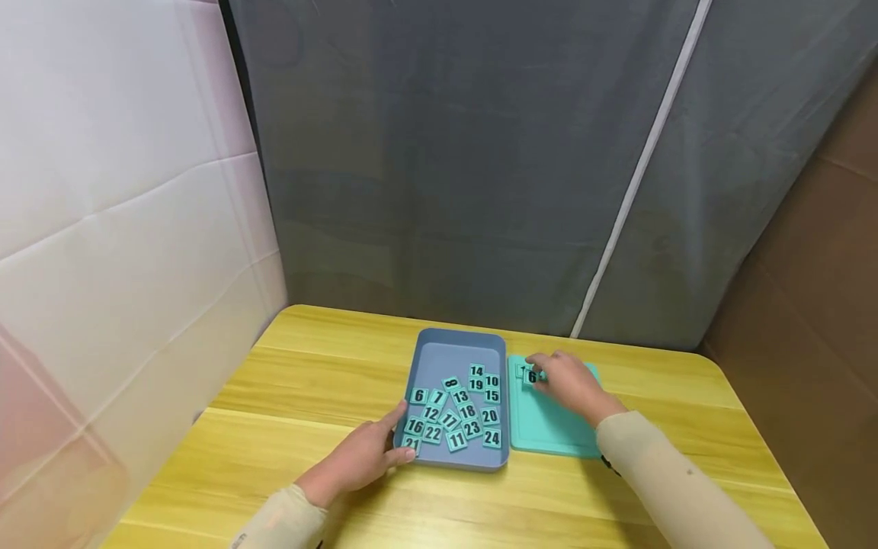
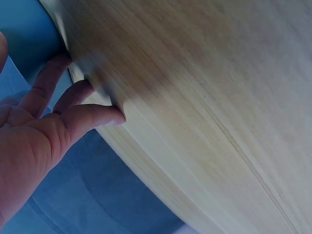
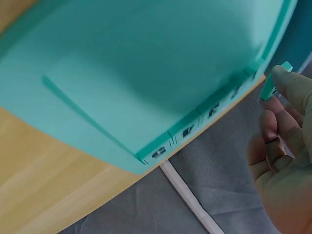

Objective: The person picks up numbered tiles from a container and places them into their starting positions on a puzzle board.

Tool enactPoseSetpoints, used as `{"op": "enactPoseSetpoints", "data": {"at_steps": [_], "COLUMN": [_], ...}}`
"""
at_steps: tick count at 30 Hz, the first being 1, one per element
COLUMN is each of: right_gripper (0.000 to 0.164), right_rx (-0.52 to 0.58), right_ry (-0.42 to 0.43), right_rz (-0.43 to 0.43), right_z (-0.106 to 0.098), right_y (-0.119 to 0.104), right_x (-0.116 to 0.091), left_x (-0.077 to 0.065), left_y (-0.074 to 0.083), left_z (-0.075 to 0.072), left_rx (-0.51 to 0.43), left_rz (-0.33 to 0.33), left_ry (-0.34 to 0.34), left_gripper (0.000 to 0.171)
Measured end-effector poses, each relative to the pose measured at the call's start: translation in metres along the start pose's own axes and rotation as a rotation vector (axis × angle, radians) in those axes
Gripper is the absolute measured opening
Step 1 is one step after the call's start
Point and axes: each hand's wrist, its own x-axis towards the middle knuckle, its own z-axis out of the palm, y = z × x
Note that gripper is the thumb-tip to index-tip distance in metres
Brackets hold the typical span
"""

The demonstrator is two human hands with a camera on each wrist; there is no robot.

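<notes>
A grey-blue tray point(image 1: 449, 352) on the table holds loose teal number tiles point(image 1: 450, 419) in its nearer part. At the tray's front left corner rests my left hand point(image 1: 360, 457), its thumb by the front wall and its fingers along the left side. In the left wrist view, its fingertips point(image 2: 117, 116) touch the wooden top. My right hand point(image 1: 569, 385) pinches a tile marked 6 point(image 1: 531, 377) between thumb and fingers, over the far left of a teal board point(image 1: 549, 423). Along the board's far edge in the right wrist view lies a row of number tiles point(image 3: 187, 130), partly shaded.
Tray and board stand side by side on a yellow wooden table point(image 1: 322, 381). Behind the table's far edge hangs a grey curtain point(image 1: 446, 168) with a pale strip point(image 1: 638, 168). A white wall panel point(image 1: 116, 229) is on the left, a brown one point(image 1: 816, 274) on the right.
</notes>
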Motion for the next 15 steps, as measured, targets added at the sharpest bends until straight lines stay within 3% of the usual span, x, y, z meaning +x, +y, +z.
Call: {"op": "enactPoseSetpoints", "data": {"at_steps": [8,15], "right_gripper": [0.048,0.046], "right_rx": [-0.084,-0.108], "right_ry": [-0.038,-0.015], "right_rz": [-0.019,-0.020], "right_z": [0.014,0.018], "right_y": [-0.007,-0.012], "right_x": [-0.004,-0.005], "left_x": [-0.001,0.000], "left_y": [-0.001,-0.001], "left_z": [0.003,0.003], "left_rx": [-0.003,0.011], "left_rz": [0.008,-0.007], "left_ry": [-0.009,-0.004], "left_gripper": [0.088,0.089]}}
